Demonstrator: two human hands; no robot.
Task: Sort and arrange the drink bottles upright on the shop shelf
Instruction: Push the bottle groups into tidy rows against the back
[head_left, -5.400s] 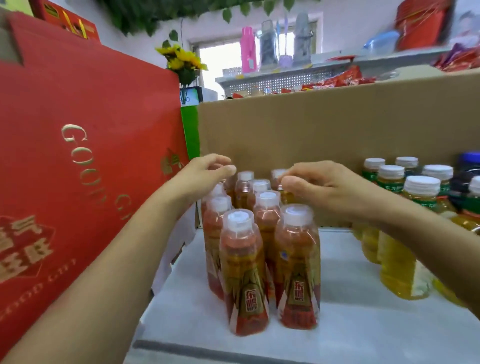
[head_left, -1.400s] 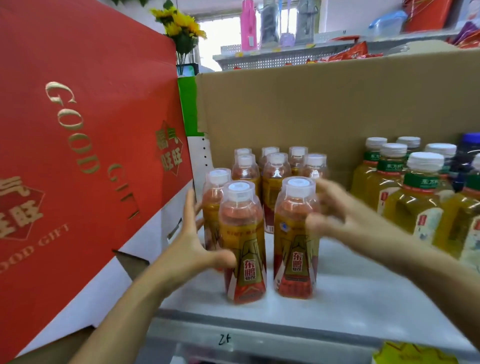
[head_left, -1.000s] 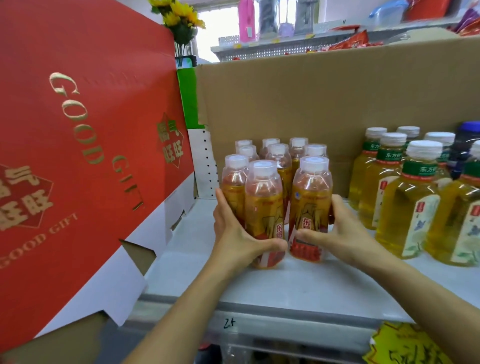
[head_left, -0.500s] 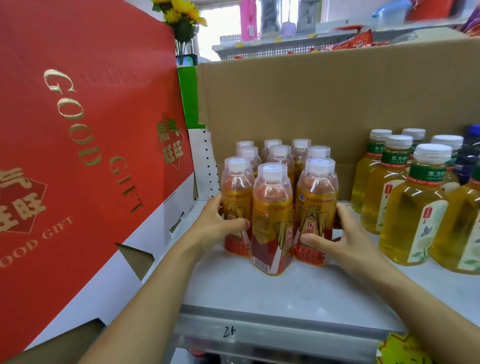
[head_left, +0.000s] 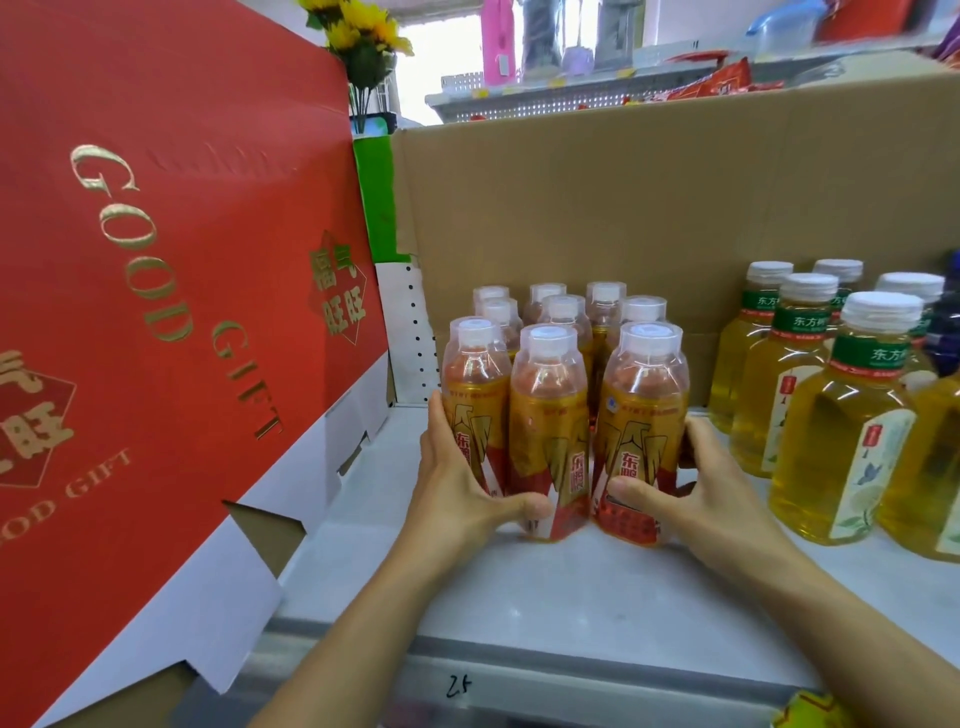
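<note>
Several orange energy-drink bottles with white caps stand upright in a tight block on the white shelf (head_left: 545, 597). The front row has a left bottle (head_left: 475, 384), a middle bottle (head_left: 548, 415) and a right bottle (head_left: 641, 410). My left hand (head_left: 457, 493) cups the left bottle's side, its thumb lying across the middle bottle's base. My right hand (head_left: 711, 493) wraps the right bottle from the right, with its thumb on the front of the label. The back rows show only their caps.
A big red gift box (head_left: 171, 291) leans in at the left. A brown cardboard box (head_left: 623, 208) closes off the back. Several yellow tea bottles with green labels (head_left: 841, 431) stand close on the right. The shelf's grey front lip (head_left: 519, 670) lies below my forearms.
Both hands came down from the caps to the bottles' bases and pressed the front row together. My left thumb has reached across to the middle bottle over the last half second.
</note>
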